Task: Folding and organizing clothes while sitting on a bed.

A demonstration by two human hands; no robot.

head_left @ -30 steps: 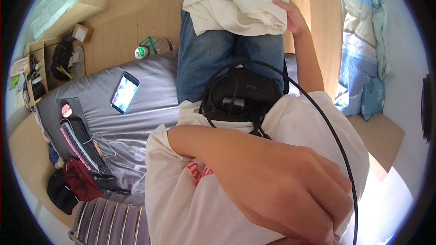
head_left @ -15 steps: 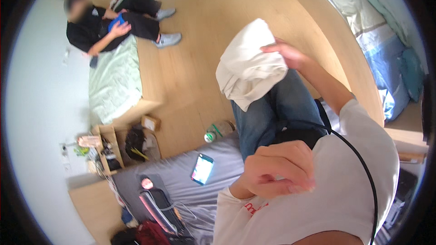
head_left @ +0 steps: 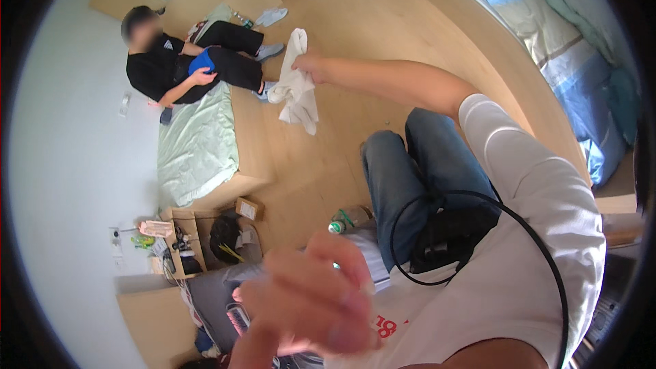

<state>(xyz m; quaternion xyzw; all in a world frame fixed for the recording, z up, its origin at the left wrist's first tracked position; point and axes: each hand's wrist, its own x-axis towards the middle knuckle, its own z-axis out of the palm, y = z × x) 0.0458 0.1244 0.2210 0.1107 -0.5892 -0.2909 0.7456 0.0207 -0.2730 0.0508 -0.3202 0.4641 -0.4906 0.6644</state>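
Observation:
My right hand (head_left: pixel 311 68) is closed on a bunched white cloth (head_left: pixel 296 96), held out at arm's length over the wooden floor. The cloth hangs in loose folds, and its exact kind does not show. Low in the view and close to the camera is my left hand (head_left: pixel 307 297), smeared by motion. Its fingers look partly bent, but whether anything is in them cannot be made out. It covers part of the grey bedding (head_left: pixel 212 294) behind it.
Another person (head_left: pixel 164 61) sits on a green-covered bed (head_left: pixel 198 157) at far left, holding a blue object (head_left: pixel 201 61). A plastic bottle (head_left: pixel 350 220) lies near my knees. A small shelf (head_left: pixel 198 232) stands by the wall. A black cable (head_left: pixel 526 222) loops over my lap.
My right hand has carried the cloth from above my knees away to the far left, and it now hangs more bunched. My left hand has moved left and down, hiding the phone's spot.

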